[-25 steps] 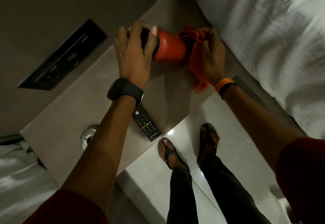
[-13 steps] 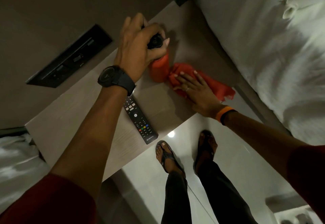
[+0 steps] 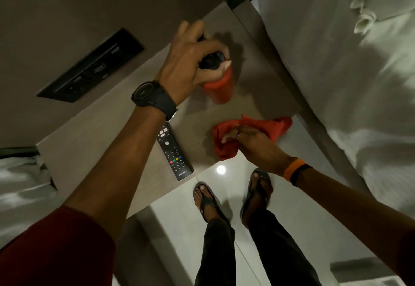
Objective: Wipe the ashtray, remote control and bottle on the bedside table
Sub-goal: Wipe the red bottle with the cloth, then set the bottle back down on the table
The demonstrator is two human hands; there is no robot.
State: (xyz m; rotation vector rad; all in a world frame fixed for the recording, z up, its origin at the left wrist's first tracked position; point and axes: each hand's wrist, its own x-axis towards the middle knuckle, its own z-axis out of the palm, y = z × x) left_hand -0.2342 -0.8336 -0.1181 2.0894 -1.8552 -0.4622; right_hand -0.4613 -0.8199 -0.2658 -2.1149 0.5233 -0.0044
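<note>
A red bottle with a black cap stands upright on the wooden bedside table. My left hand grips it around the cap from above. A red cloth lies on the table near its front right corner, and my right hand presses down on it. The black remote control lies flat on the table beside my left forearm, close to the front edge. The ashtray is hidden behind my left arm.
A black switch panel is set in the wall behind the table. A bed with white sheets runs along the right side. More white bedding lies at the left. My sandalled feet stand on the glossy tiled floor.
The bottle went from lying sideways in both hands to standing on the table. My right hand slid the cloth away from the bottle toward the table's front edge.
</note>
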